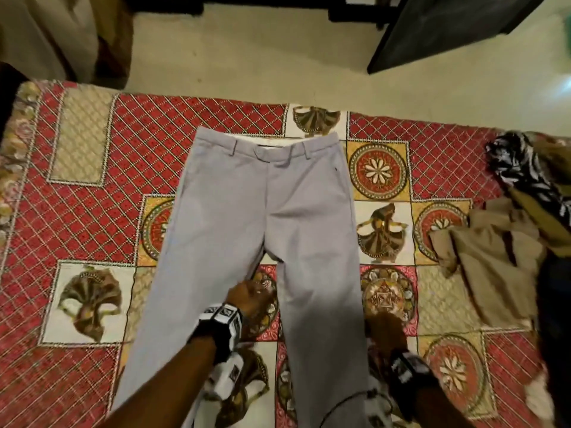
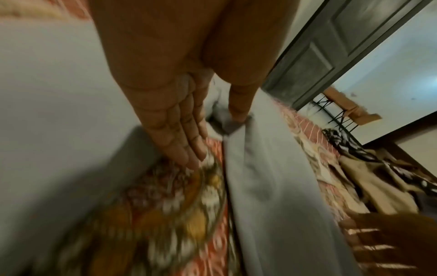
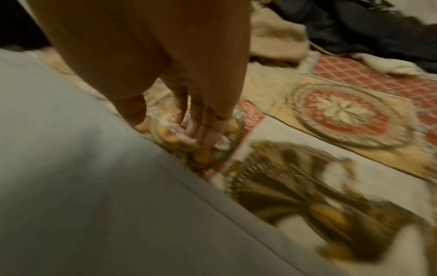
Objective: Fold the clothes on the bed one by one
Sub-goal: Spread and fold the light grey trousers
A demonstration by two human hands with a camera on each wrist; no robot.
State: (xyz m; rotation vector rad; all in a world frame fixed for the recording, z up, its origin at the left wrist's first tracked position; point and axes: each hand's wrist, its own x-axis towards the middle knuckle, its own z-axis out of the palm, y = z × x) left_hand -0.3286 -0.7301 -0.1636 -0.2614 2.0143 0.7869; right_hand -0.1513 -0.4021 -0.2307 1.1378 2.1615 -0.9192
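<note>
Now your left hand [image 1: 247, 299] lies in the gap between the two legs of the trousers [image 1: 262, 205], just below the crotch. In the left wrist view its fingers [image 2: 187, 138] are straight and held together, tips down on the bedspread [image 1: 92, 217], with the thumb out against the inner seam of the right leg; it grips nothing. Your right hand [image 1: 384, 330] is down at the outer edge of the right leg, past the knee. In the right wrist view its fingers [image 3: 205, 128] are loosely extended, tips touching the bedspread just beside the cloth, and nothing is held.

Both wrists carry black-and-white camera blocks with printed square patterns; these are too blurred to read.

Outward from your hands, the trousers are light grey and lie flat, front up, in the middle of the bed. The waistband is toward the far edge and the legs run to the near edge, slightly apart. No label or brand on them can be read.

Toward the right edge of the bed lies a heap of clothes [image 1: 494, 248]: a beige piece on the near side, a black-and-white patterned one [image 1: 522, 168] at the far side, and something dark at the very edge.

Beyond the far edge is pale floor [image 1: 247, 57], with a dark door [image 1: 448, 29] at the far right.
</note>
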